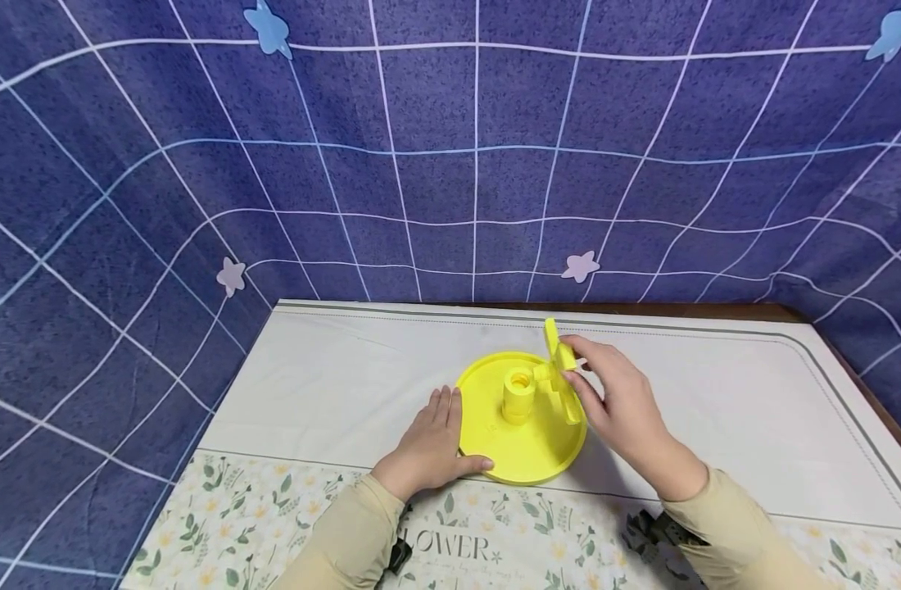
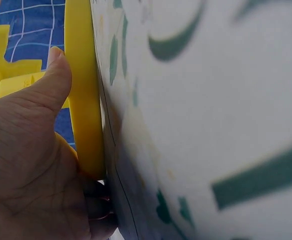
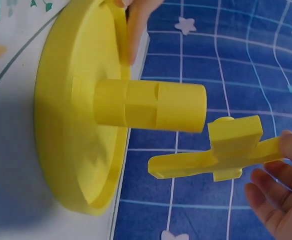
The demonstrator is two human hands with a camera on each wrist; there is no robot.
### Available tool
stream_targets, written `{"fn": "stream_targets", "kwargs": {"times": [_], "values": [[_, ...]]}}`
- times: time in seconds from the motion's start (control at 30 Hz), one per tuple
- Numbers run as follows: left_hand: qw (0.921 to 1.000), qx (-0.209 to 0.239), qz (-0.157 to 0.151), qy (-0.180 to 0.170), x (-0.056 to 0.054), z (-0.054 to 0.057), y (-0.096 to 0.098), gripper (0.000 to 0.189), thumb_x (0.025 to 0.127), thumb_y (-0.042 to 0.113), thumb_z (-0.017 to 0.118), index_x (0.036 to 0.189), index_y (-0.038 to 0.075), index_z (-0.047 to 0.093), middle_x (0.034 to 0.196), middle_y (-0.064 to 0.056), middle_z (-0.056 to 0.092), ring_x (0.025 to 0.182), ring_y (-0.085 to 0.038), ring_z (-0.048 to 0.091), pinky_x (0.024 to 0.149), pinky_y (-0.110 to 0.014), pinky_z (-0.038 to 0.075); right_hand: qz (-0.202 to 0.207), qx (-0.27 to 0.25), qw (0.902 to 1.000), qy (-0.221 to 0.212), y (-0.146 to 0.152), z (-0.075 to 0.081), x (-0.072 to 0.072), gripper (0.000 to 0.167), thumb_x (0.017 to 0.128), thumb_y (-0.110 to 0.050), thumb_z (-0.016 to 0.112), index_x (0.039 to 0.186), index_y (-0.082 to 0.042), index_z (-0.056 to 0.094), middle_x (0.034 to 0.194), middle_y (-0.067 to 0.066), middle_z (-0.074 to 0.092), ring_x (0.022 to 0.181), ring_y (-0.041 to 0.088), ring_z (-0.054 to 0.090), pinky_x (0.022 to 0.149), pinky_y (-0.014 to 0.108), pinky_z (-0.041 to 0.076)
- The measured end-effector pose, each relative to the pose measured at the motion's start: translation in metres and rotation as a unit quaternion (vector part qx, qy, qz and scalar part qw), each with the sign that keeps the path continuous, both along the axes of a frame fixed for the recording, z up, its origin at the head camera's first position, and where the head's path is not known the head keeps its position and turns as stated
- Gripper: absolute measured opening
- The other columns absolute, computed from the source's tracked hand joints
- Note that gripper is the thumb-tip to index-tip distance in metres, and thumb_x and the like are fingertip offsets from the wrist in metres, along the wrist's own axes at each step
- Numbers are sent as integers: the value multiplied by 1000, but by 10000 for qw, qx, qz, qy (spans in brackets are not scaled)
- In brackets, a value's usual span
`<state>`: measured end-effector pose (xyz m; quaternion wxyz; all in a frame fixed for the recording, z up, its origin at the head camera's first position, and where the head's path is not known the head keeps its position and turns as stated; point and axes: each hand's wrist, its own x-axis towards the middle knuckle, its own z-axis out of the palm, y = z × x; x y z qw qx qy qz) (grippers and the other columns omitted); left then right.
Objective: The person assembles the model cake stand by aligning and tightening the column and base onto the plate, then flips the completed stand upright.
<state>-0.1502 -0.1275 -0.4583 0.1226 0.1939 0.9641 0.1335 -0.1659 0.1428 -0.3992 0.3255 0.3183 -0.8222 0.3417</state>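
A round yellow base [image 1: 546, 447] with a raised rim lies flat on the table. From its middle rises a short yellow post [image 1: 519, 397], open at the top. Fingers straight along the base's left side, my left hand [image 1: 437, 442] rests against the rim, its thumb [image 2: 60, 75] stretched over the front edge. My right hand [image 1: 623, 401] pinches one arm of a yellow cross-shaped piece [image 3: 236, 145] between thumb and fingers. This piece stands on edge above the base's right half, beside the post's top; a gap shows between them in the right wrist view.
Under the base is a table cover [image 1: 332, 369], white with a flowered band [image 1: 244, 516] and printed lettering along the front. A blue grid-patterned curtain [image 1: 436, 180] hangs behind and at the sides. Dark wrist gear [image 1: 660, 533] sits below the right forearm.
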Motion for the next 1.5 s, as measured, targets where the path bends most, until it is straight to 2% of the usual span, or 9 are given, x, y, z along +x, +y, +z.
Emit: {"fn": "stream_targets", "kwargs": {"times": [0.1, 0.2, 0.4, 0.6, 0.77, 0.97, 1.13, 1.33, 1.5], "values": [[10000, -34, 1, -21, 0, 0, 0, 111, 87, 66, 57, 151, -11, 10, 158, -29, 8, 146, -41, 7, 116, -49, 19, 180, 278, 9994, 101, -7, -1, -3, 36, 99, -22, 58, 129, -2, 59, 120, 11, 66, 103, 26, 62, 92, 33, 47], [10000, -64, -5, -23, 0, -1, 0, 111, 86, 66, 57, 151, -11, 10, 158, -29, 8, 146, -41, 7, 116, -49, 20, 302, 586, 9973, 317, -14, -2, -4, 41, 104, -32, 45, 129, -3, 60, 119, 10, 66, 106, 27, 61, 94, 37, 47], [9999, -127, -1, -10, 0, -2, 0, 112, 86, 68, 56, 151, -11, 11, 158, -29, 8, 146, -41, 8, 116, -49, 20, 342, 1351, 9866, 850, -28, 2, -3, 35, 95, -14, 58, 129, -4, 61, 118, 11, 65, 106, 28, 61, 92, 40, 51], [9998, -190, -11, -20, -1, 0, -1, 113, 86, 69, 55, 152, -10, 10, 158, -28, 7, 147, -40, 7, 117, -48, 19, 74, 2222, 9666, 1276, -39, 5, 1, 38, 97, -9, 47, 134, -6, 58, 122, 9, 65, 106, 29, 61, 94, 41, 50], [9998, -212, -18, -16, -1, 0, -1, 113, 86, 70, 54, 152, -10, 10, 158, -28, 7, 147, -40, 6, 117, -48, 19, 225, 2748, 9534, 1221, -46, 4, 3, 48, 91, -1, 47, 138, -8, 53, 126, 9, 63, 113, 31, 58, 99, 44, 46], [9998, -180, -31, 2, -1, 0, 0, 111, 87, 68, 55, 151, -11, 10, 158, -29, 8, 146, -41, 6, 116, -49, 19, 479, 3033, 9455, 1082, -50, 1, 5, 54, 83, 5, 59, 134, -13, 59, 127, 10, 62, 117, 35, 55, 100, 47, 45], [9999, -162, -43, 12, 0, 0, 0, 111, 87, 68, 55, 151, -11, 10, 158, -29, 8, 146, -41, 6, 116, -50, 20, 477, 3259, 9381, 1073, -51, -4, 5, 55, 82, 5, 61, 134, -16, 60, 128, 9, 62, 119, 34, 54, 102, 46, 43], [9999, -110, -22, -44, 0, 0, 0, 112, 86, 68, 55, 152, -10, 9, 158, -28, 6, 146, -41, 5, 116, -50, 20, 487, 3201, 9407, 1013, -52, -7, 6, 53, 84, 2, 62, 134, -16, 61, 130, 7, 61, 119, 33, 54, 101, 46, 44], [9999, -163, -30, -48, 0, -1, -1, 112, 86, 69, 54, 152, -10, 9, 158, -28, 6, 146, -41, 5, 116, -50, 20, 635, 2561, 9597, 965, -51, -6, 2, 42, 92, -18, 62, 134, -15, 61, 128, 6, 64, 118, 32, 57, 103, 44, 43]]}}
